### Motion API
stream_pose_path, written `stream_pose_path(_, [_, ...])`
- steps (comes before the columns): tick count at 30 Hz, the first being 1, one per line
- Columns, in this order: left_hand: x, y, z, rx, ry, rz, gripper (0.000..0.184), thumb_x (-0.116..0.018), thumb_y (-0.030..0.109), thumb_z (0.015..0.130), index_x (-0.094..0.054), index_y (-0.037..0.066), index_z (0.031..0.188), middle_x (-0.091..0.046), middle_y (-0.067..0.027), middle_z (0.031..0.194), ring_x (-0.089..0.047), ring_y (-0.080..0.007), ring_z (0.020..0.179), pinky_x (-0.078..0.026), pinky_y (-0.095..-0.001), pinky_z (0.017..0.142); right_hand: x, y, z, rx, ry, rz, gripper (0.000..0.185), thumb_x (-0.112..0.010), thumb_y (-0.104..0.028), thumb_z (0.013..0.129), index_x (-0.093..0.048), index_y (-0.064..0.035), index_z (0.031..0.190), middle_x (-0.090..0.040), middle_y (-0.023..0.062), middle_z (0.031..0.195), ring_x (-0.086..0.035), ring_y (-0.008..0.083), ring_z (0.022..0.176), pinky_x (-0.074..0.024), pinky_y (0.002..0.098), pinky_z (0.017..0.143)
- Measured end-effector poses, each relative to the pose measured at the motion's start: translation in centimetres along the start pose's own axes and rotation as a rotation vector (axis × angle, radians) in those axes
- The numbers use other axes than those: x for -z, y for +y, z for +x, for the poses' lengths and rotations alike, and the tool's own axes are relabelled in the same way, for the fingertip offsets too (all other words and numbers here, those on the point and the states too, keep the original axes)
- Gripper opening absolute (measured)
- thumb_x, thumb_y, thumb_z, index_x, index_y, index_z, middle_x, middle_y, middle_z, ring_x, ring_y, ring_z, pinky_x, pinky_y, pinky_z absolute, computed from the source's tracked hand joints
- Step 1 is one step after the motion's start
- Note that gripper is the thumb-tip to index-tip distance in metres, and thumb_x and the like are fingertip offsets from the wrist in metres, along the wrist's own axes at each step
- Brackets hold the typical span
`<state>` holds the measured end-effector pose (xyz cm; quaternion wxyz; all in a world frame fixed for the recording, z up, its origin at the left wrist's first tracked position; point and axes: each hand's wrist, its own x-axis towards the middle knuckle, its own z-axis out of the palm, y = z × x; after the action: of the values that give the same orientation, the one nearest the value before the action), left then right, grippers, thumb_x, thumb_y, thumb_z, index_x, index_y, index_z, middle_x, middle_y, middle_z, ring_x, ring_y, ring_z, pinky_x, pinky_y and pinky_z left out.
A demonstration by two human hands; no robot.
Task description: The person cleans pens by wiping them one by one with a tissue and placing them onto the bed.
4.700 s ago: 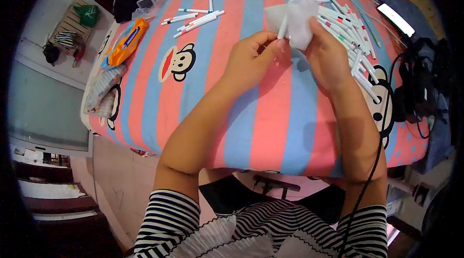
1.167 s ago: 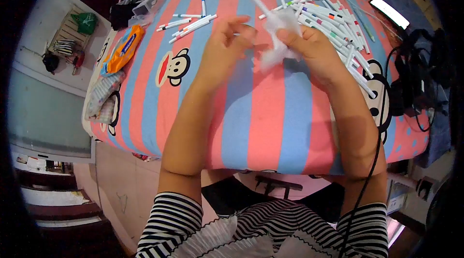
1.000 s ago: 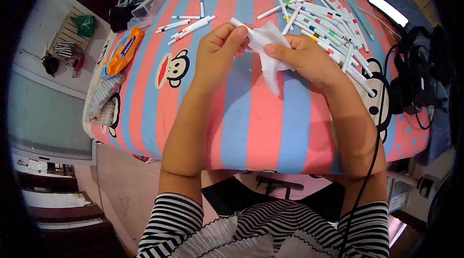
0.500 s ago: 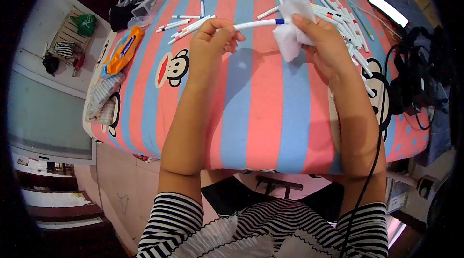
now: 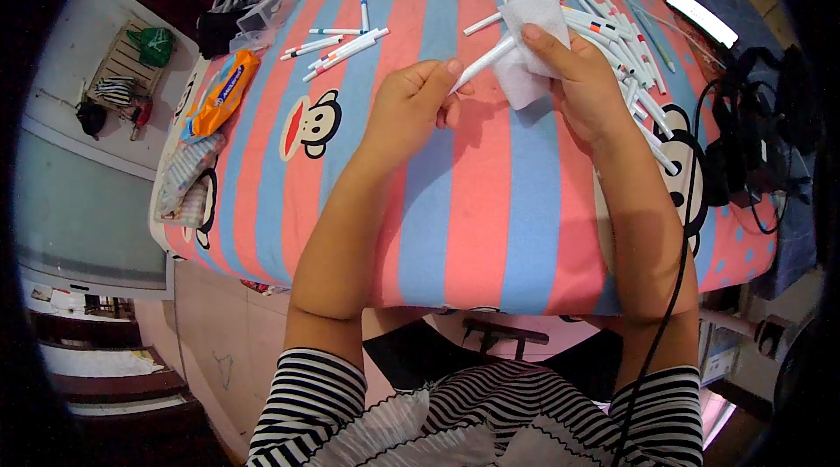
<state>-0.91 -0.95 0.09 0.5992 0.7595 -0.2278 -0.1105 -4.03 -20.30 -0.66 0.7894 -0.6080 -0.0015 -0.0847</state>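
Between my hands a white marker pen (image 5: 483, 63) slants up to the right. My left hand (image 5: 411, 104) is closed on its lower end, thumb and fingers pinching it. My right hand (image 5: 573, 73) grips a white wipe (image 5: 523, 86) folded about the pen's upper end, which hides that end and its coloured band. Just beyond my right hand lies a loose pile of white markers (image 5: 617, 38) with coloured bands. A smaller group of markers (image 5: 341, 51) rests on the striped bedspread, past my left hand.
The pink and blue bedspread (image 5: 477, 231) spreads beneath my hands. At its left edge lies an orange and blue packet (image 5: 229, 95). On the right are a white phone-like device (image 5: 703, 19) and black straps with cables (image 5: 744, 143). A black cable (image 5: 669, 318) hangs across my right arm.
My left hand has moved right and slightly down, nearer the wipe. The marker now tilts more steeply, and its blue band has gone out of sight under the wipe.
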Motion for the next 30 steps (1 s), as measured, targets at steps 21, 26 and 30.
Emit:
stream_pose_path(21, [-0.2,0.7,-0.4,0.11,-0.132,-0.143,0.039,-0.041,0.04,0.092,-0.058,0.009,0.075,-0.047,0.0005,0.049,-0.038,-0.0068,0.044,-0.027,-0.0213,0.043,0.5,0.2,1.1,0.08,0.111,0.435,0.045,-0.057,-0.035,0.085,-0.049,-0.0018,0.115,-0.055,0.0078,0.108,-0.051,0.0175,0.103,-0.0373,0.0336,0.092])
stream_pose_path(26, [-0.3,0.3,-0.3,0.125,-0.114,-0.158,0.039,-0.04,0.039,0.092,-0.058,0.009,0.075,-0.047,0.0011,0.049,-0.039,-0.0069,0.045,-0.028,-0.0213,0.045,0.1,-0.3,0.9,0.079,0.136,0.502,0.042,-0.051,-0.033,0.089,-0.047,-0.0015,0.117,-0.054,0.0095,0.111,-0.05,0.02,0.105,-0.0371,0.0358,0.094])
stream_pose_path(30, [-0.4,0.1,-0.2,0.101,-0.073,-0.162,0.038,-0.04,0.038,0.092,-0.058,0.009,0.075,-0.046,0.0015,0.05,-0.039,-0.0071,0.048,-0.029,-0.0217,0.048,0.2,-1.0,0.6,0.091,0.134,0.646,0.038,-0.042,-0.032,0.092,-0.047,-0.0026,0.116,-0.055,0.0108,0.11,-0.051,0.0209,0.105,-0.0362,0.0381,0.095])
